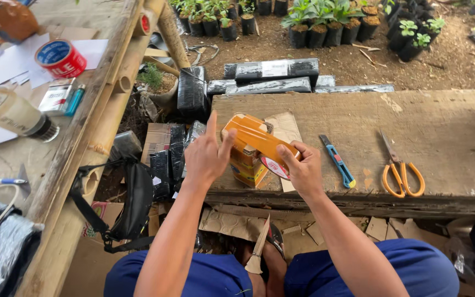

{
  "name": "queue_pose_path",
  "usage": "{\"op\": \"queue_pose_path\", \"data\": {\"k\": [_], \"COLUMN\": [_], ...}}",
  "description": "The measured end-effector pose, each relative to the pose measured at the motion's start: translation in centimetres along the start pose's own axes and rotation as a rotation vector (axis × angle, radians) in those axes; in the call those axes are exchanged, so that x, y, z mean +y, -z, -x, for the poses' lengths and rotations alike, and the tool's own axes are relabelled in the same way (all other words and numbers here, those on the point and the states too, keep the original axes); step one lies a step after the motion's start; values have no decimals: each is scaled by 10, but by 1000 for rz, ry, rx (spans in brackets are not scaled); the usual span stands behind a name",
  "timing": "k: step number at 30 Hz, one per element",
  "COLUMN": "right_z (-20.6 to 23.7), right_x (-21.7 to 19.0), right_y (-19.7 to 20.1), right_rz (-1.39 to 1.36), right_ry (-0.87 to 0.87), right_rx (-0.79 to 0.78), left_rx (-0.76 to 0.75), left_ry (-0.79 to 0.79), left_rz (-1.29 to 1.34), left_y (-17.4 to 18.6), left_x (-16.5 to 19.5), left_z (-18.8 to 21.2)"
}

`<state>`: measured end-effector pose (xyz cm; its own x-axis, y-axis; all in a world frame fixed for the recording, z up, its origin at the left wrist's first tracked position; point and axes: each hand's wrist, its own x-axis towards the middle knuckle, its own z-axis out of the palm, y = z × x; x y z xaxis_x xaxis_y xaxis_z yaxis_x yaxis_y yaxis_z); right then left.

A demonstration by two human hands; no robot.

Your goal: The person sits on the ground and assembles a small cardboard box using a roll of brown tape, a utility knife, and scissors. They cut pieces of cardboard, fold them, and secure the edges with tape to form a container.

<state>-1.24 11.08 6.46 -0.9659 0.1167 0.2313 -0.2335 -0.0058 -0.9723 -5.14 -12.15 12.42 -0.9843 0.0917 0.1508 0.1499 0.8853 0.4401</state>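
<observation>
You are sitting at a wooden bench point(413, 126) and wrapping brown tape around a small box point(247, 162) that is resting near the bench's front edge. Your left hand point(207, 157) is pressing against the box's left side, thumb and index finger spread wide and the index pointing up. Your right hand point(303, 170) is gripping a tape roll point(277, 165) closed between thumb and fingers, just right of the box. A strip of tape point(257, 137) is running from the roll up over the top of the box, stretched taut.

Right of your right hand, a blue cutter point(337, 160) is lying on the bench, and farther right orange scissors point(398, 168) are lying flat, well apart from the box. A piece of cardboard point(287, 129) is lying under and behind the box.

Behind the bench, black-wrapped bundles point(273, 77) are stacked on the ground, and potted plants point(325, 25) are standing in rows beyond them. To your left, a bamboo table point(92, 115) is holding a red tape roll point(60, 58), papers and a clear tape roll point(6, 113). A black bag point(136, 198) is hanging beside it.
</observation>
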Motion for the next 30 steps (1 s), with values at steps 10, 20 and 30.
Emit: {"op": "queue_pose_path", "data": {"k": [10,20,30], "right_z": [-17,15,20], "right_x": [-19,13,26], "right_y": [11,11,-3], "right_rz": [75,-39,-79], "right_ry": [55,-77,-271], "right_rx": [-80,-33,23], "left_rx": [145,108,204], "left_ry": [-651,-650,-775], "left_rz": [-34,-183,-285], "left_y": [-4,-12,-14], "left_x": [23,20,33], "left_z": [7,5,20]}}
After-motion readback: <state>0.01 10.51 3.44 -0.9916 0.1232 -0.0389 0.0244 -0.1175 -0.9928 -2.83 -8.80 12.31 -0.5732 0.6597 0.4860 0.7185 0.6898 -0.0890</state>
